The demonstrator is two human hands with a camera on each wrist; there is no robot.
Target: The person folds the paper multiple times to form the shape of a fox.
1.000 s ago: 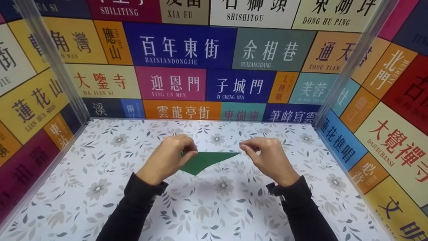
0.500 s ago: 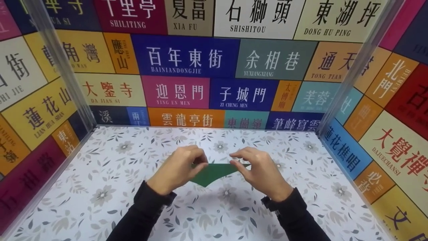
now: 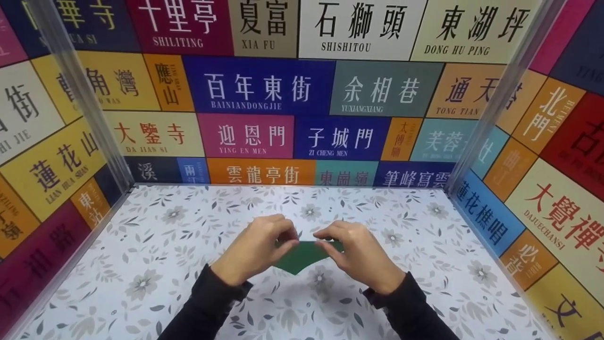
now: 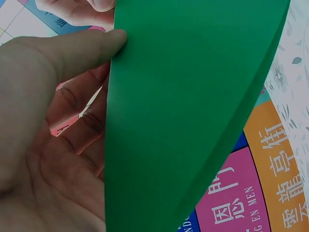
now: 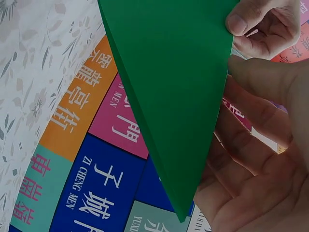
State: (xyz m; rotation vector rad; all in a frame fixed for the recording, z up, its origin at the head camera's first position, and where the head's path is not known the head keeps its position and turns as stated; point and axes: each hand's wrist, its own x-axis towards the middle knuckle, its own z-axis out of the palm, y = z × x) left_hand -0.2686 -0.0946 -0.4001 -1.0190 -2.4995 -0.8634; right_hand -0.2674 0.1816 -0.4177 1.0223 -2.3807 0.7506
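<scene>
A green sheet of paper (image 3: 302,257), folded into a pointed triangular shape, is held up above the table with its straight edge on top. My left hand (image 3: 257,245) pinches that edge near the middle, thumb on the near side; in the left wrist view its other fingers lie partly hidden behind the green paper (image 4: 183,96). Close beside it, my right hand (image 3: 361,255) has its thumb and index finger at the same edge. In the right wrist view, the right thumb meets the edge of the green paper (image 5: 174,87), and the fingers reach behind it.
A white table (image 3: 179,264) with a grey floral print lies below the hands. Panels of coloured signs (image 3: 257,85) with lettering stand behind and on both sides. Clear upright strips (image 3: 486,104) mark the corners.
My right hand has moved left from the paper's right tip along its top edge, close to my left hand. The left hand keeps its pinch and sits slightly lower and further right in view.
</scene>
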